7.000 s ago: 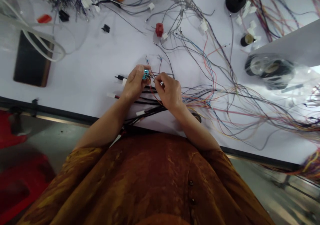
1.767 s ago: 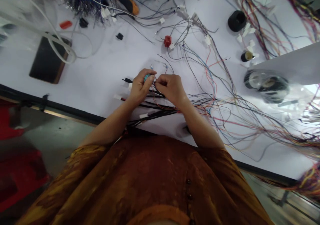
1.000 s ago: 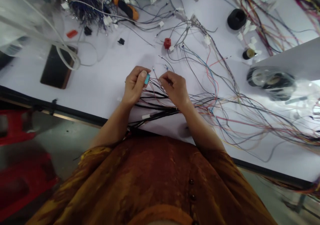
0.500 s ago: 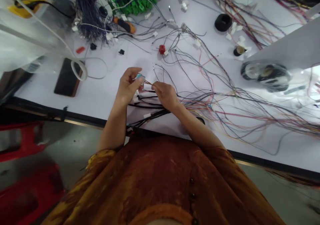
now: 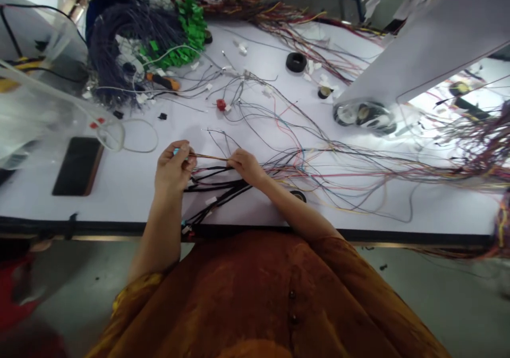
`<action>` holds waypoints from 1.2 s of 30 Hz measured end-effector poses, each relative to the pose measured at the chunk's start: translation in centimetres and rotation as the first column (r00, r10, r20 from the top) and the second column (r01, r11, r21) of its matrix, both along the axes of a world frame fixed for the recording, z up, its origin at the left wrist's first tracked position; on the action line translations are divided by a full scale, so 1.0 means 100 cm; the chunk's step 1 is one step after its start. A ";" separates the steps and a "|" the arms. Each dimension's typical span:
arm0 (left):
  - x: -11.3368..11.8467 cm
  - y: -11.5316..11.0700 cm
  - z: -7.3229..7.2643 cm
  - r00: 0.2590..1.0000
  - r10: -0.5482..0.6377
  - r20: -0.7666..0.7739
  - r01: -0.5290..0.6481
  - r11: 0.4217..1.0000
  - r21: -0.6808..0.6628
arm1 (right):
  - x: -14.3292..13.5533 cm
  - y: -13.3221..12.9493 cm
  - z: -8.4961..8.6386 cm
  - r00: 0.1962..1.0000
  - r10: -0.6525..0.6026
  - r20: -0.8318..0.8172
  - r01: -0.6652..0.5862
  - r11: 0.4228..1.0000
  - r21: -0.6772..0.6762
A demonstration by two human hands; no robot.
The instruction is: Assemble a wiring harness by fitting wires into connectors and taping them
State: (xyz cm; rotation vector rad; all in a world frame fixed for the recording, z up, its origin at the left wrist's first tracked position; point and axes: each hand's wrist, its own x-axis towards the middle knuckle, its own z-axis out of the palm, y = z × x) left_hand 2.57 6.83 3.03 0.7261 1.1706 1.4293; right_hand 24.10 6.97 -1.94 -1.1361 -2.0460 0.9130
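Observation:
A small light-blue connector (image 5: pixel 181 153) is pinched in my left hand (image 5: pixel 173 168), partly covered by the fingers. From it a few thin orange and dark wires (image 5: pixel 210 157) run straight to my right hand (image 5: pixel 246 165), whose fingers are closed on them. Just below both hands lie several black-sleeved cable branches (image 5: pixel 215 192) with white labels. They join the long, multicoloured wire bundle (image 5: pixel 319 169) that spreads to the right across the white table.
A phone (image 5: pixel 77 165) lies at the left. Farther back are a coil of dark wires (image 5: pixel 119 34) with green connectors (image 5: pixel 185 39), an orange-handled tool (image 5: pixel 163 81), a red connector (image 5: pixel 221 104) and a black tape roll (image 5: pixel 296 61). A grey post (image 5: pixel 422 44) stands at the right.
My hands have moved apart, and a longer stretch of wire shows between them. The head view has shifted, showing more of the table's far side and right end.

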 end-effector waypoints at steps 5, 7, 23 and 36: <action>0.014 0.011 0.000 0.950 0.138 -0.281 -0.092 0.981 0.170 | -0.010 -0.002 0.000 0.979 -0.088 0.186 0.087 0.996 0.015; 0.018 0.017 0.000 0.976 0.124 -0.177 -0.110 0.990 0.086 | -0.012 -0.005 0.004 0.963 -0.066 0.263 0.063 0.998 0.022; 0.020 0.015 -0.009 0.992 0.073 0.106 -0.063 0.994 -0.090 | 0.120 0.136 0.050 0.852 -0.347 0.391 0.366 0.930 0.029; 0.015 0.011 -0.014 0.999 0.028 0.014 -0.028 0.999 -0.047 | 0.119 0.275 0.023 0.668 -0.561 0.489 0.598 0.796 0.095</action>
